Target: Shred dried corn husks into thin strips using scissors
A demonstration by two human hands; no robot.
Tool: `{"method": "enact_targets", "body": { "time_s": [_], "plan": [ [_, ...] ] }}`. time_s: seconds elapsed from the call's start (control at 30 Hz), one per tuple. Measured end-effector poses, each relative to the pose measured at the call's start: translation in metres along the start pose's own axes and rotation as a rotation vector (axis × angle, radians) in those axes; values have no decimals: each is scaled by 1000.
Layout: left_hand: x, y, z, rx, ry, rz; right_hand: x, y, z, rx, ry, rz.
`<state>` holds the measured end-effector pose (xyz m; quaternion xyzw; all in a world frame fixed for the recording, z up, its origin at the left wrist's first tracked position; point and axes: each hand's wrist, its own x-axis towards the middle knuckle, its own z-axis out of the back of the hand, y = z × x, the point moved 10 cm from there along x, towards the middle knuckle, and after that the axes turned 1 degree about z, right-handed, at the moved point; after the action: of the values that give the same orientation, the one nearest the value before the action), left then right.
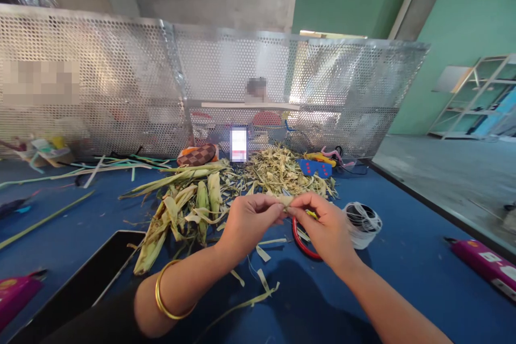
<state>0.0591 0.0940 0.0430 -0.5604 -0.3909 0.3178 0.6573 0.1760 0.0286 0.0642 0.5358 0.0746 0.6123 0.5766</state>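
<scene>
Magenta at the far left edge: a packet [18,298] cut off by the frame, with markings too small to read. Next, an open black tray [108,258] on the blue table [407,226]. Further right, bunched corn husks [153,252] with long leaves lying at mixed angles, and behind them a checked pouch [197,156]. Beside the pouch, an upright phone [238,144] with a blurred screen and no legible words.

Near the centre, left hand [250,220], gold bracelet [158,298] on the forearm, thumb and fingertips pinched on a small strip of husk [286,200]. Strip directly at the fingertips, between both hands and touching both, so neither hand nearer; visible part roughly crosswise, but full long axis impossible to tell behind the fingers. Beyond it, a heap of shredded husk [278,166]; on the near side, a red handle [300,242] partly behind the right hand [324,226], likewise pinched on the strip.

Just beside, a roll of white string [366,234]. At far right, a second magenta packet [479,260] with large white "B-" readable, next character unclear.
</scene>
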Motion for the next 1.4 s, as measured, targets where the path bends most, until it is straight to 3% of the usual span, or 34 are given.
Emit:
{"method": "enact_targets", "body": {
  "time_s": [0.13, 0.47, 0.67, 0.83, 0.97, 1.2, 1.4],
  "plan": [
    [-3, -6, 2, 85, -35, -61, -1, -1, 1, 23, -25, -37],
    [0, 5, -1, 23, -5, -23, 0, -2, -5, 119, 8, -11],
    [-2, 19, -3, -141, -15, 122, -2, 14, -8, 37, 47, 151],
    [-6, 28, -9, -270, 34, 254, -2, 17, -5, 7, 24, 202],
    [-2, 23, -3, -224, 1, 188, -1, 14, -6, 40, 37, 182],
    [-3, -3, 2, 39, -39, -110, -1, 0, 0, 47, -21, -17],
    [-6, -2, -1, 37, -32, -97, -1, -6, 2, 64, -44, -44]
  ]
}}
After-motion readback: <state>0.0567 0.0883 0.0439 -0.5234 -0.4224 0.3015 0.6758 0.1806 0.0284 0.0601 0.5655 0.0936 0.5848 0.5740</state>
